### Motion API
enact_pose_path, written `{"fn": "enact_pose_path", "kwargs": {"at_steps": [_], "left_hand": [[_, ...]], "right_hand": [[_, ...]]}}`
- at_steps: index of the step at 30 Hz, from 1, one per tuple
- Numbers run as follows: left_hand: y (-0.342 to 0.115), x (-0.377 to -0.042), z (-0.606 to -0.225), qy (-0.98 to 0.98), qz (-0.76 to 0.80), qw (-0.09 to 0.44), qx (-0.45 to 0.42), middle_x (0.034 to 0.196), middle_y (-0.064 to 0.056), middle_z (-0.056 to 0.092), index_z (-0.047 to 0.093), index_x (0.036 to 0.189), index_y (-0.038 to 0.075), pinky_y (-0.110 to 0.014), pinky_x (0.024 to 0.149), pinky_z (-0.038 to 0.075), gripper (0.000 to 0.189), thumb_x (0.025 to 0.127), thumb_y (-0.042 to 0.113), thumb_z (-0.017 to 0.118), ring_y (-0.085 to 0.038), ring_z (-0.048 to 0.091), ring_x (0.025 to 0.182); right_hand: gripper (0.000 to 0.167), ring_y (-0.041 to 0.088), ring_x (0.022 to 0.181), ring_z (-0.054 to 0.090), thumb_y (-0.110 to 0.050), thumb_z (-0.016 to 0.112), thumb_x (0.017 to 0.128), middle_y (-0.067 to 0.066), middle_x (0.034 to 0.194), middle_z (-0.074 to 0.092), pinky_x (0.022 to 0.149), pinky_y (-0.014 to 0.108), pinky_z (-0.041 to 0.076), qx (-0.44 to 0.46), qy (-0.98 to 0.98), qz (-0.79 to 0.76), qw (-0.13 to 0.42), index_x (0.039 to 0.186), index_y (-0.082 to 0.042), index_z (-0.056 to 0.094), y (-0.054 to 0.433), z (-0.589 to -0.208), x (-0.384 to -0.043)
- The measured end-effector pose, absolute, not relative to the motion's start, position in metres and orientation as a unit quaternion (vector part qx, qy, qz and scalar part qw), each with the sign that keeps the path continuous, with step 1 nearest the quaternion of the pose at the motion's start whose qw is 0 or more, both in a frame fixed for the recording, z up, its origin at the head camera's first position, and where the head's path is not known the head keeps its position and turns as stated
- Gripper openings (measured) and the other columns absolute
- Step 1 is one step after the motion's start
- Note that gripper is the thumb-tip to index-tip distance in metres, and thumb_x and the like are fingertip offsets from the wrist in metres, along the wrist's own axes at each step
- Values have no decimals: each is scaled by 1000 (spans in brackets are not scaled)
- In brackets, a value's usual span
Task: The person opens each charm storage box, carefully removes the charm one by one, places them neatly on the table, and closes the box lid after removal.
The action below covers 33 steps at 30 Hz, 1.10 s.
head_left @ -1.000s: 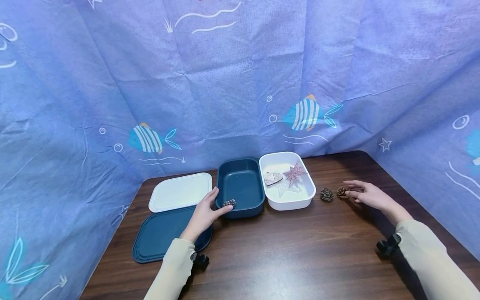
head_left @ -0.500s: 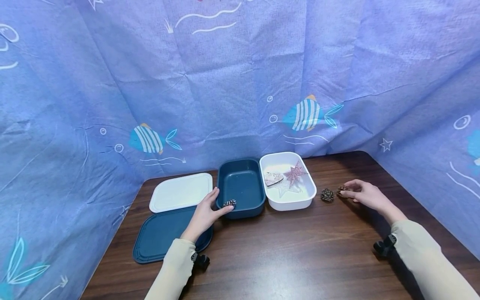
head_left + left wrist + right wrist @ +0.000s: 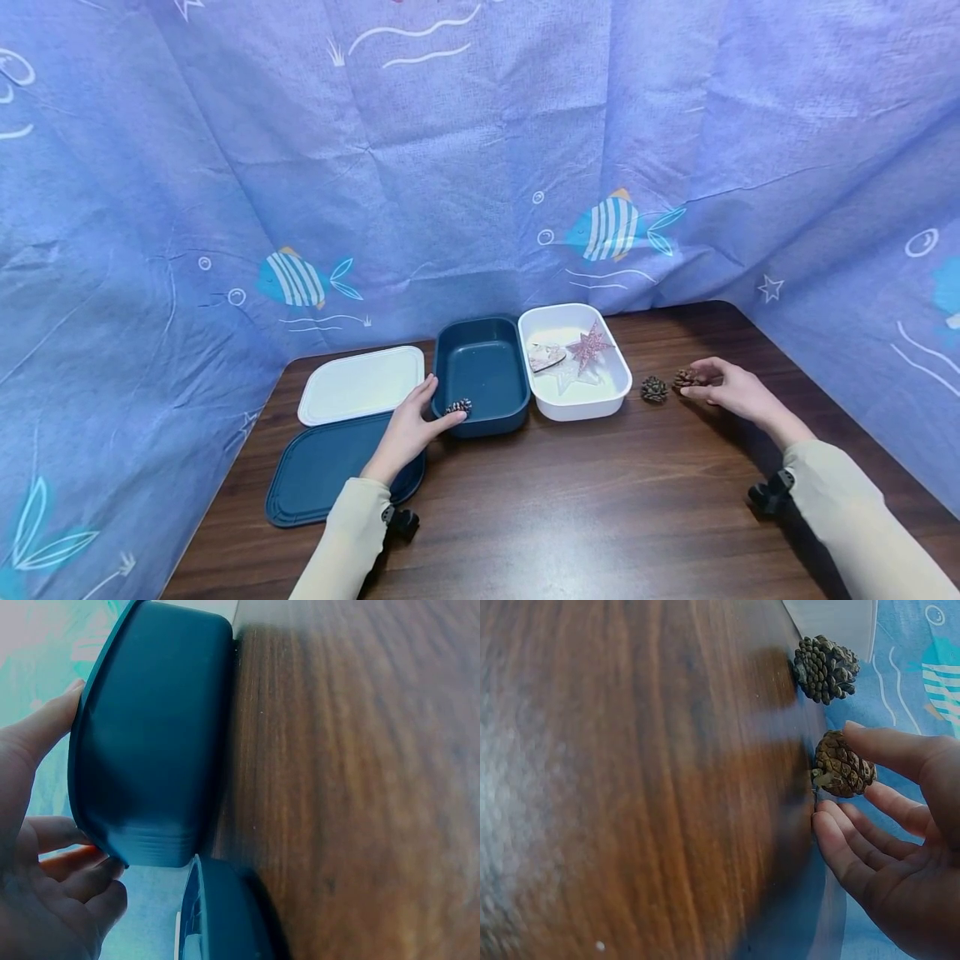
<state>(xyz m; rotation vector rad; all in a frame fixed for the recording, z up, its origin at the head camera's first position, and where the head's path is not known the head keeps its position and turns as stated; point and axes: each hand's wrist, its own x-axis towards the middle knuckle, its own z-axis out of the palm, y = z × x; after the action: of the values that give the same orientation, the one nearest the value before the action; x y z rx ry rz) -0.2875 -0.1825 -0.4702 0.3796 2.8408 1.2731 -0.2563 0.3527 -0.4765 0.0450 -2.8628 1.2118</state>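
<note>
In the head view my left hand (image 3: 408,431) holds the near-left corner of a dark blue rectangular box (image 3: 489,367), thumb on the front rim and fingers along the left side. A small pinecone (image 3: 459,407) lies inside that corner, near my thumb. At the right, my right hand (image 3: 738,394) pinches a brown pinecone (image 3: 686,380) on the table between thumb and index finger; the right wrist view shows this pinecone (image 3: 843,763) between them, other fingers loosely bent beneath. A second, greyer pinecone (image 3: 654,389) stands just left of it, untouched.
Touching the blue box is a white box (image 3: 577,410) with a pink glitter star (image 3: 591,347), a clear star (image 3: 576,379) and a pale flat ornament (image 3: 546,357). A white lid (image 3: 362,386) and a dark blue lid (image 3: 322,471) lie left. A fish-patterned curtain (image 3: 450,167) hangs behind.
My right hand has shifted slightly left, its thumb and index finger closing onto the brown pinecone, which has moved a little. My left hand and the boxes stay in place.
</note>
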Motion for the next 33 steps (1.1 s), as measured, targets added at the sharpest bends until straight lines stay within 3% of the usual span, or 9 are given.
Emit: {"fn": "enact_pose_path", "kwargs": {"at_steps": [8,16,23,29,33], "left_hand": [[-183,-289,-471,907,403,2,119,164,-2,29,36,157,9,-55,116,30,95,84,55,77,-29,27,150],[-183,-289,-470,908,401,2,119,164,-3,29,35,157,9,-56,115,32,96,84,55,77,-30,27,150],[-184,-289,-471,908,402,5,118,164,-2,29,36,157,10,-55,116,30,97,83,57,77,-29,26,150],[-184,-289,-471,907,402,2,125,164,-2,29,36,157,10,-56,116,30,98,83,60,76,-29,26,150],[-184,-287,-471,909,398,3,125,164,-2,29,36,157,9,-55,116,31,99,82,63,74,-30,27,150]], "right_hand": [[66,29,94,68,-30,74,93,35,124,58,69,30,55,25,-926,376,24,138,10,47,356,-471,-258],[60,48,114,59,-33,72,95,32,124,62,91,54,43,24,-939,336,72,138,5,52,358,-453,-263],[54,39,102,66,-34,70,96,29,123,65,78,37,50,42,-936,333,102,135,1,57,345,-430,-277],[54,44,115,62,-35,68,97,28,126,64,96,52,45,62,-936,334,91,136,1,57,320,-412,-296],[54,42,115,62,-35,67,98,28,127,63,99,54,45,75,-933,343,78,137,1,57,298,-403,-309]]}}
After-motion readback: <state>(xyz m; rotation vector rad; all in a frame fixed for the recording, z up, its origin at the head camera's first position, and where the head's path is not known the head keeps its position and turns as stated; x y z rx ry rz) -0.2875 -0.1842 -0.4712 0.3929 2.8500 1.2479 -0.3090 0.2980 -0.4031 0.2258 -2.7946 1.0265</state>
